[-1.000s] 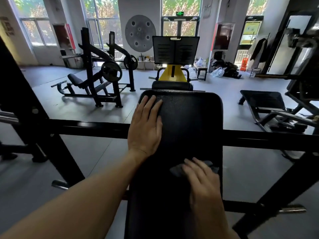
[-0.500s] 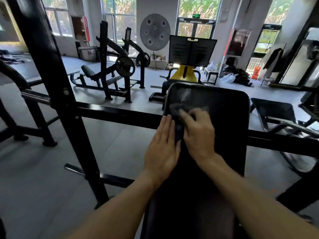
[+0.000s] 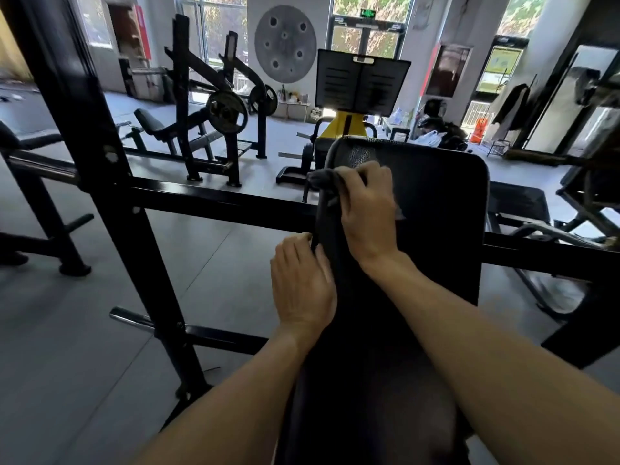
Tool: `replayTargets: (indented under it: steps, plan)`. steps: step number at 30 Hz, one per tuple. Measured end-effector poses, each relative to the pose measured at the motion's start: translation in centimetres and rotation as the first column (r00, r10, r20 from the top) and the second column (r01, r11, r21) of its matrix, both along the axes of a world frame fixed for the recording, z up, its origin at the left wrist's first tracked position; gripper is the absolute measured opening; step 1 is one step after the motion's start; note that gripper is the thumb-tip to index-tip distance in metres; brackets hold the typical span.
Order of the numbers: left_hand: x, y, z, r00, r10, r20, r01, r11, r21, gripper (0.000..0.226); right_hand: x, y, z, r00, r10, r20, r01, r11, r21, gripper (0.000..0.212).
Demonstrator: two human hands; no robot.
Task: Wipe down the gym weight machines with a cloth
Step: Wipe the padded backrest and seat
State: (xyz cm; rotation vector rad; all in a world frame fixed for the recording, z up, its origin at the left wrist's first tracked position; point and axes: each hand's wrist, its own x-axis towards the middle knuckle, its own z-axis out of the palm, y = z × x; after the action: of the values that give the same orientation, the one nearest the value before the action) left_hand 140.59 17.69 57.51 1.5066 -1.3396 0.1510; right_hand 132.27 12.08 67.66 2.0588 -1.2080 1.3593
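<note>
A long black padded bench point(image 3: 436, 209) runs away from me through a black steel frame. My right hand point(image 3: 367, 209) presses a dark grey cloth point(image 3: 320, 178) onto the pad's far left edge, and the cloth hangs over that edge. My left hand point(image 3: 302, 283) rests lower on the pad's left side, with the fingers curled around the edge. Both forearms reach in from the bottom of the view.
A black crossbar point(image 3: 214, 199) passes under the bench, and a slanted upright post point(image 3: 110, 182) stands at the left. Beyond are a plate-loaded machine point(image 3: 214, 112), a yellow-based machine point(image 3: 359, 92) and another bench frame point(image 3: 570, 209) on the right. The floor is grey.
My right hand slid the cloth from the near part of the pad up to its far left edge. My left hand moved from flat on the pad's top down to its left side.
</note>
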Motion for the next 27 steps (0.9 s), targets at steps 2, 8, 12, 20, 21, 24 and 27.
replayTargets:
  steps: [2, 8, 12, 20, 21, 24, 27]
  plan:
    - [0.1, 0.0, -0.2, 0.998, 0.027, -0.051, -0.027, 1.000, 0.017, 0.029, -0.5, 1.3, -1.6, 0.998, 0.055, 0.039, -0.055, 0.998, 0.016, 0.017]
    - [0.3, -0.3, -0.5, 0.984, 0.068, -0.163, -0.052, 0.994, 0.099, 0.030, -3.3, 5.8, -5.2, 0.961, 0.228, -0.159, -0.211, 0.971, 0.117, 0.023]
    - [0.2, 0.1, -0.3, 0.991, 0.019, -0.132, -0.010, 0.998, 0.066, 0.037, -2.1, 2.4, -0.2, 0.963, 0.174, -0.207, -0.162, 0.984, 0.070, 0.015]
    - [0.4, -0.3, -0.7, 0.980, -0.027, -0.197, 0.042, 0.997, 0.070, 0.035, 0.2, 0.6, -0.7, 0.984, 0.073, -0.162, -0.081, 0.996, -0.043, 0.006]
    - [0.6, -0.5, -0.8, 0.976, -0.026, -0.216, 0.044, 0.996, 0.079, 0.035, -0.2, 1.7, -2.3, 0.976, 0.089, -0.196, -0.096, 0.995, -0.027, 0.007]
    - [0.7, -0.5, -1.1, 0.968, -0.048, -0.247, 0.070, 0.994, 0.081, 0.036, -0.5, 3.6, -4.7, 0.980, 0.067, -0.188, -0.059, 0.997, 0.048, 0.016]
    - [0.8, -0.4, -0.8, 0.963, -0.076, -0.257, 0.095, 0.994, 0.063, 0.039, -0.9, 5.4, -5.1, 0.970, 0.082, -0.227, -0.061, 0.993, 0.096, 0.019]
